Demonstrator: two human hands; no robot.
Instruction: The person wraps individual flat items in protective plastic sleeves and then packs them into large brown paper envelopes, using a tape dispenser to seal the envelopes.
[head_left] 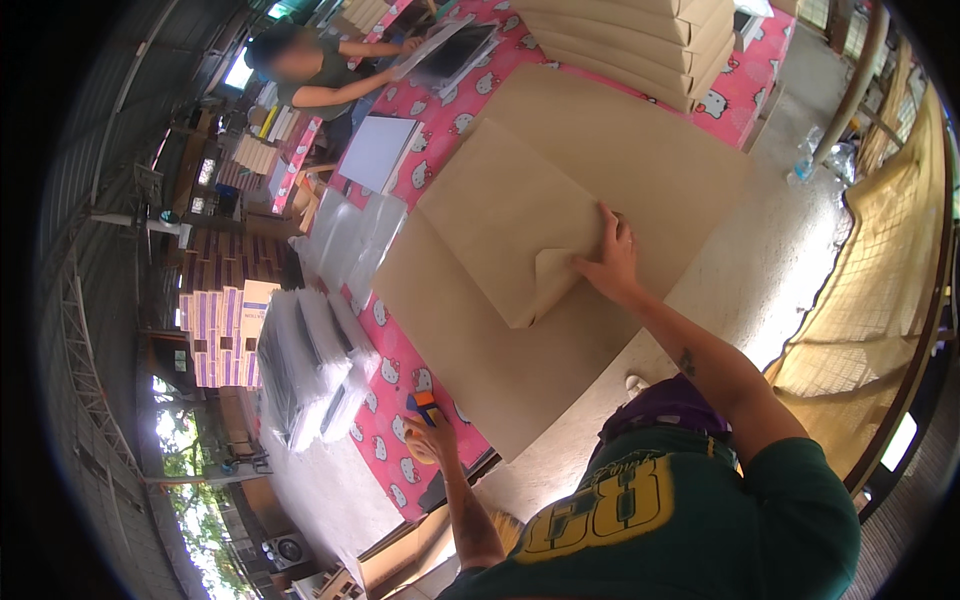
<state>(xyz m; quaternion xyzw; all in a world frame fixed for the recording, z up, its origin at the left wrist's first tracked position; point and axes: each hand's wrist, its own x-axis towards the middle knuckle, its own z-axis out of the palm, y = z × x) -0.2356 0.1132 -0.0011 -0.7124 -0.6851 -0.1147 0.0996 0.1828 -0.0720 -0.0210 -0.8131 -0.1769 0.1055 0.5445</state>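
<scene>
A large sheet of brown wrapping paper (620, 160) lies spread over the pink patterned table (395, 455). One flap (510, 230) is folded over a flat package in the middle. My right hand (612, 258) presses flat on the folded corner of that flap, fingers spread. My left hand (432, 435) rests at the near table edge, closed around a small orange and blue tape dispenser (424, 407).
A stack of plastic-wrapped flat items (310, 365) sits left of the paper, with loose clear bags (355, 240) beyond. Wrapped brown packages (640, 40) are stacked at the far end. Another person (320, 75) works at the far left with a white board (378, 152) nearby.
</scene>
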